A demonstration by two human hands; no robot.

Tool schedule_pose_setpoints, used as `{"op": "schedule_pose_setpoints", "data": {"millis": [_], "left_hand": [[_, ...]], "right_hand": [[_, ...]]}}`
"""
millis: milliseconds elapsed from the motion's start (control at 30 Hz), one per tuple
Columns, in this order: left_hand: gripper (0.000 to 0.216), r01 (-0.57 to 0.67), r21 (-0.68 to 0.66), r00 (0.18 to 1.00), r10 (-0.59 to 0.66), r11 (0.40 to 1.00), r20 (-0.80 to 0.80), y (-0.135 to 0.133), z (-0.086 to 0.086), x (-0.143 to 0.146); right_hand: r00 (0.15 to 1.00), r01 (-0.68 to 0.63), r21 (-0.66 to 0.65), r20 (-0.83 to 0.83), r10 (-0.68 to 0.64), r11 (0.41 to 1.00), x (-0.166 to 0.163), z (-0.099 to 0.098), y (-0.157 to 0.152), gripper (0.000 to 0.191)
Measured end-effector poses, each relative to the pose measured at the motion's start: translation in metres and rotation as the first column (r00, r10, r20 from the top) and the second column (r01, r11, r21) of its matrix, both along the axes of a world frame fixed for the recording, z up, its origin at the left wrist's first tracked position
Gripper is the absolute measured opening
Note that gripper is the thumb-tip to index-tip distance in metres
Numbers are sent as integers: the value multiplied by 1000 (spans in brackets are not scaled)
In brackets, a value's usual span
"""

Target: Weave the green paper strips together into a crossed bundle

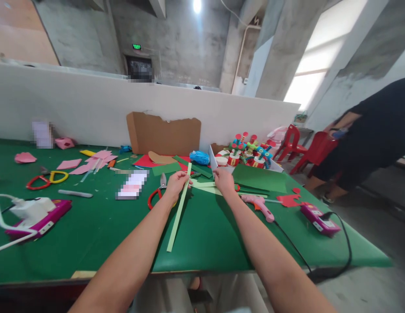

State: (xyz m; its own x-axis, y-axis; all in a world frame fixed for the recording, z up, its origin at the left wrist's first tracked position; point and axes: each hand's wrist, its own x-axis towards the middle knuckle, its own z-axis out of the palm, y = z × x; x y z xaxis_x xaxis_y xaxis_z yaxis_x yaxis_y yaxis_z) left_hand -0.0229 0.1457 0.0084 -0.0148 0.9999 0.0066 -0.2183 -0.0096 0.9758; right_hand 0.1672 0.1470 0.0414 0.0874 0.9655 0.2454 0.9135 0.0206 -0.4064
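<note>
The left hand (176,187) has thumb and fingers closed in a pinch on a pale green strip (179,217) near its upper end. The strip slants down toward the near edge of the green table (202,254), its long lower part hanging free of the fingers. The right hand (224,180) is just across from it, its fingers curled and close together; a second strip (205,185) runs to it from beside the left fingertips, but whether the right fingers grip it cannot be told.

Scissors (151,199) with red handles lie beside the left wrist, partly hidden by it. Right of the right forearm lies a pink glue gun (259,206), its black cord (292,242) trailing toward the near edge. Beyond the gun is a dark green sheet (262,178), and behind that a box (214,161) with colourful toys (234,160). A blue bundle (199,157) sits left of the box, in front of brown cardboard (166,134) that leans on the white panel (248,112).

Pink paper (99,161) lies farther left, with red-and-yellow scissors (58,177) nearby. A purple power strip (319,221) stands at the right. A person (381,121) in dark clothes is by the red chairs (315,151).
</note>
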Motion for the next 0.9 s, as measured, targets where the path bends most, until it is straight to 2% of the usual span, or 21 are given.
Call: {"op": "schedule_pose_setpoints", "data": {"millis": [100, 167, 233, 367, 500, 600, 667, 733, 800, 867, 900], "left_hand": [[28, -4, -1, 1000, 4, 1000, 21, 1, 0, 0], [29, 1, 5, 999, -1, 1000, 34, 1, 1, 0], [30, 13, 14, 999, -13, 1000, 40, 1, 2, 0], [32, 29, 24, 998, -30, 999, 52, 2, 1, 1], [32, 29, 9, 998, -29, 1000, 49, 4, -1, 1], [33, 40, -4, 995, -40, 999, 92, 3, -1, 3], [34, 61, -15, 987, -58, 998, 152, 1, 2, 4], [36, 94, -33, 976, -85, 995, 200, -2, 5, 5], [36, 118, -44, 967, -105, 992, 230, -5, 9, 4], [35, 116, -42, 958, -100, 992, 270, -6, 10, 3], [34, 114, -42, 951, -97, 993, 293, -7, 11, 2]], "right_hand": [[930, -69, -112, 353, 104, 991, -5, 3, 11, 29], [864, -94, -177, 474, 168, 980, -7, 3, 17, 30], [832, -116, -204, 515, 208, 972, -7, 1, 21, 30], [827, -136, -200, 516, 223, 970, -6, -2, 24, 30], [832, -107, -123, 532, 157, 987, -1, 14, 18, 29], [905, -78, 42, 423, 53, 996, 9, 44, 10, 25], [951, -75, 179, 310, 16, 981, 14, 75, 5, 21], [986, -98, 343, 159, 45, 934, 17, 113, -3, 20], [985, -139, 539, -9, 171, 831, 18, 153, -16, 20], [922, -163, 727, -128, 364, 667, 16, 185, -34, 24], [880, -147, 786, -174, 443, 600, 14, 195, -44, 27]]}}
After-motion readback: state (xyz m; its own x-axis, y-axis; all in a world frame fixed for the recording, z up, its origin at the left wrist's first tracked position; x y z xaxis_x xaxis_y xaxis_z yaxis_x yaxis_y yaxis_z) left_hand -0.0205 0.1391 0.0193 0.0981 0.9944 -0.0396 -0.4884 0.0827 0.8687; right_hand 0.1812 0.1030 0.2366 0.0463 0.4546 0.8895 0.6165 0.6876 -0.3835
